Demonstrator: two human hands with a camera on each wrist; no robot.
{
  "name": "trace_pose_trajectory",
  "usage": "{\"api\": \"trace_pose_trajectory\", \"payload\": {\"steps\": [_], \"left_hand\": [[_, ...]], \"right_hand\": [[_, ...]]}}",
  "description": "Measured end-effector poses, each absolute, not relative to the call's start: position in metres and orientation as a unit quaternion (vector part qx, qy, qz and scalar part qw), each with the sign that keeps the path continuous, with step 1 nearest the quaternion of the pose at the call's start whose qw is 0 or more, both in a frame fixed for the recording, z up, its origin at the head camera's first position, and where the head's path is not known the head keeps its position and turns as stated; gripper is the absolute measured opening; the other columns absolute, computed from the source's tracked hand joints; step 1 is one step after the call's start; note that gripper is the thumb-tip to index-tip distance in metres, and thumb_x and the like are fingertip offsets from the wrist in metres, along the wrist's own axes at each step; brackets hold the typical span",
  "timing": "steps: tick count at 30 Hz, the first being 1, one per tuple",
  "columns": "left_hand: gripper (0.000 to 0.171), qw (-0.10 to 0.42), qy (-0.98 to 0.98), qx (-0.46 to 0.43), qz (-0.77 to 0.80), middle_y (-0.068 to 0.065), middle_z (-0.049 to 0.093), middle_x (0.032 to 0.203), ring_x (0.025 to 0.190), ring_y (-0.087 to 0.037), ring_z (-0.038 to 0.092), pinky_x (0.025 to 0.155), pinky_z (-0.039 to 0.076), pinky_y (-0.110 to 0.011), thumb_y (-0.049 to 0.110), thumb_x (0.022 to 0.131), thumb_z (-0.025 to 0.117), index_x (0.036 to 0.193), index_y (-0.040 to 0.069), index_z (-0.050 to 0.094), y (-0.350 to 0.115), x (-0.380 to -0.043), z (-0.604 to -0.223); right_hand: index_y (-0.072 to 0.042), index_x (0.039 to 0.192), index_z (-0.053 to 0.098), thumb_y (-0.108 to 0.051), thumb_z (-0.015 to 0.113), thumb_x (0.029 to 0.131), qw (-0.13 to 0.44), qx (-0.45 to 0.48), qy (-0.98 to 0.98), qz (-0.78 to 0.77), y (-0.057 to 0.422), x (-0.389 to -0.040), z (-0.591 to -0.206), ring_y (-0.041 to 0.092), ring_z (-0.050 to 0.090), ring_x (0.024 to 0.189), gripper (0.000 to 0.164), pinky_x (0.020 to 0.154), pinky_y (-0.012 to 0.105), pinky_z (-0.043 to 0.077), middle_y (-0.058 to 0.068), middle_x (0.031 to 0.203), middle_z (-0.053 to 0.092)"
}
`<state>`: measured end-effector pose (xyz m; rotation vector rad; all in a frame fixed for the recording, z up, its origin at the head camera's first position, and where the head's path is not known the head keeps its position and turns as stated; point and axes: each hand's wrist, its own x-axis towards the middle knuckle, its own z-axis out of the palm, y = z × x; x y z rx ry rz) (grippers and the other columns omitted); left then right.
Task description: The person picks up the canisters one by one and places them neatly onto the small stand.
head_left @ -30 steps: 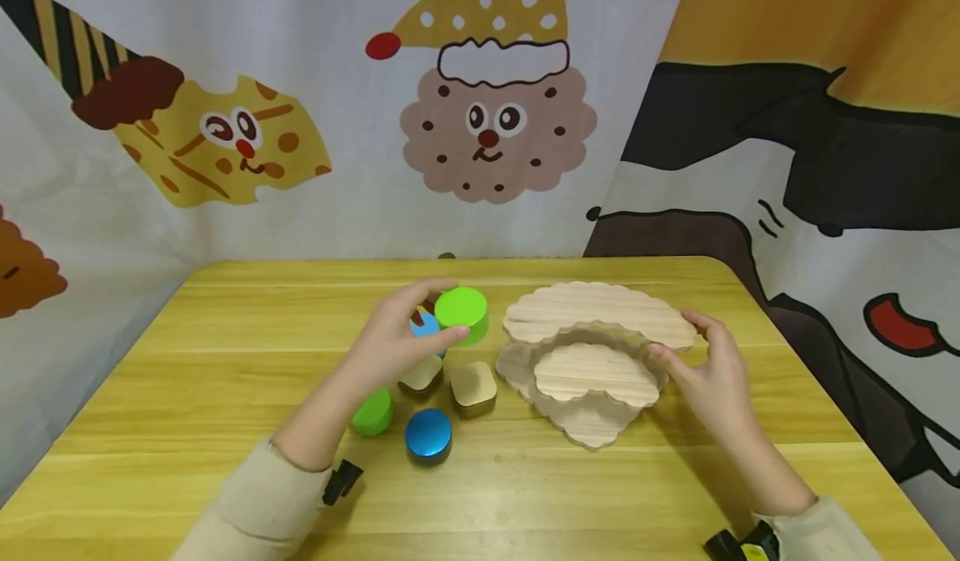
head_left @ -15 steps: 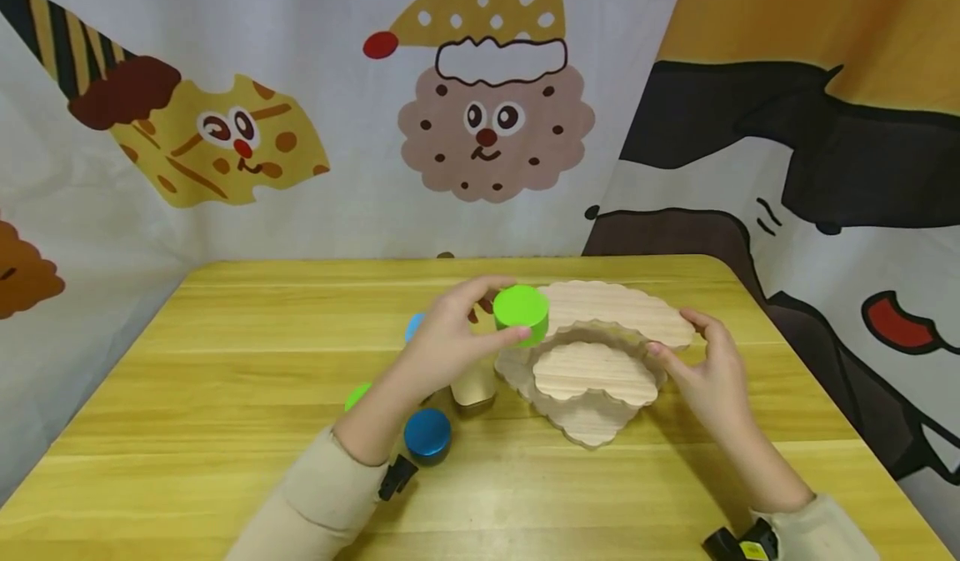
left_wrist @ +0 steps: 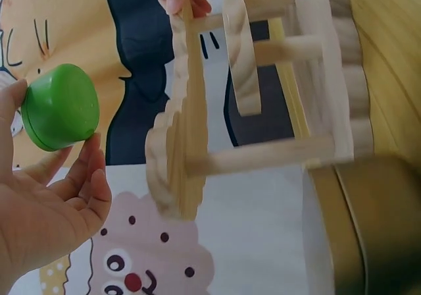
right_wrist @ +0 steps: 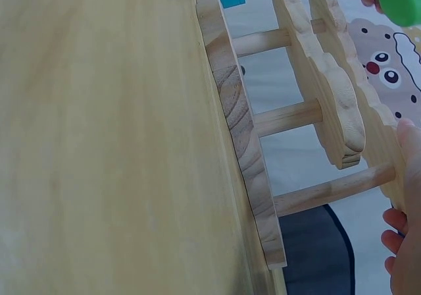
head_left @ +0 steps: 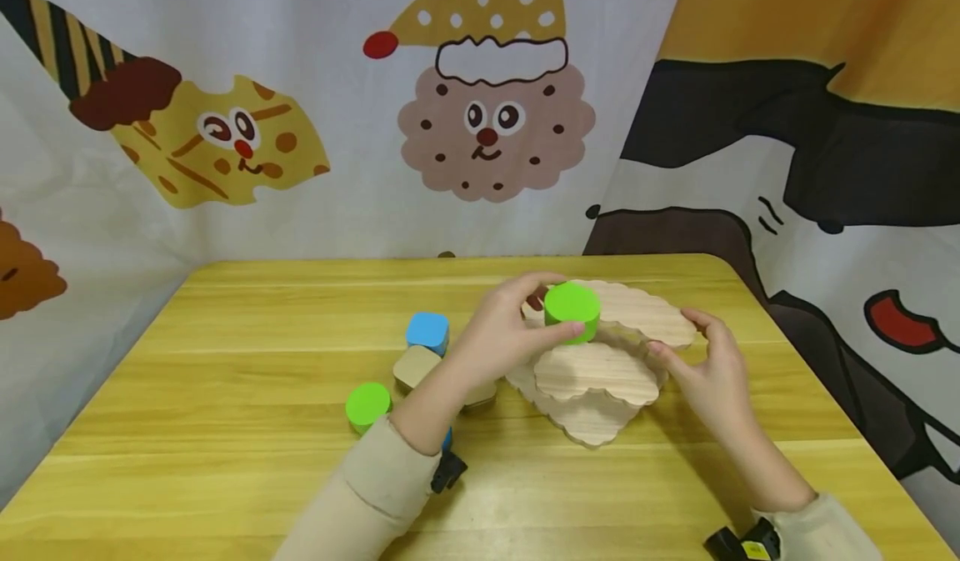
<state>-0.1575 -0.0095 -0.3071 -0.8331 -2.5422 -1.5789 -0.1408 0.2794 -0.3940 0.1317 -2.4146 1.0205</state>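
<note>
Cartoon curtain (head_left: 352, 152) is hung behind a wooden table (head_left: 247, 328), where a tiered stand (head_left: 596, 373) is set toward one o'clock. Its top tier (head_left: 645, 311) is pinched at the three o'clock edge by the right hand (head_left: 716, 365), thumb and fingers nearly closed, apparently so it is steadied. Above that tier, apart from it, a green tin (head_left: 572, 313) is gripped by the left hand (head_left: 498, 332), opened only to the tin's sides, perhaps so its base is left free. Nearby, a blue tin (head_left: 428, 332), a gold tin (head_left: 415, 367) and a second green tin (head_left: 367, 405) are grouped at the stand's nine o'clock.

Downward head view, closer sidelong wrist views, wooden stand (head_left: 592, 373) in all.
</note>
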Motion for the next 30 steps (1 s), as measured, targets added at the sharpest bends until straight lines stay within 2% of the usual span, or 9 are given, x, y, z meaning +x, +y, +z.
{"api": "trace_pose_trajectory", "payload": {"steps": [9, 16, 30], "left_hand": [[0.048, 0.014, -0.817, -0.289, -0.499, 0.008, 0.057, 0.099, 0.09, -0.011, 0.053, 0.069, 0.049, -0.022, 0.035, 0.081, 0.078, 0.118, 0.009, 0.063, 0.014, -0.167, -0.316], [0.056, 0.037, -0.825, -0.298, -0.479, 0.007, 0.058, 0.108, 0.096, -0.008, 0.051, 0.071, 0.048, -0.019, 0.039, 0.079, 0.078, 0.123, 0.009, 0.062, 0.025, -0.17, -0.318], [0.056, 0.077, -0.812, -0.325, -0.479, 0.004, 0.06, 0.114, 0.096, -0.009, 0.053, 0.071, 0.044, -0.015, 0.037, 0.078, 0.079, 0.122, 0.009, 0.061, 0.053, -0.175, -0.31]], "right_hand": [[0.008, 0.132, 0.045, -0.017, 0.079, 0.08, 0.256, 0.047, -0.889, 0.377, 0.279, -0.14, -0.395, 0.044, 0.042, 0.117, 0.067, 0.093, 0.06, 0.033, 0.029, 0.125, 0.049], [0.008, 0.133, 0.044, -0.018, 0.079, 0.081, 0.256, 0.049, -0.889, 0.376, 0.28, -0.141, -0.394, 0.045, 0.042, 0.117, 0.067, 0.093, 0.06, 0.033, 0.029, 0.126, 0.049], [0.01, 0.133, 0.043, -0.017, 0.078, 0.082, 0.252, 0.054, -0.889, 0.377, 0.28, -0.14, -0.394, 0.045, 0.042, 0.117, 0.067, 0.093, 0.061, 0.033, 0.03, 0.127, 0.047]]}}
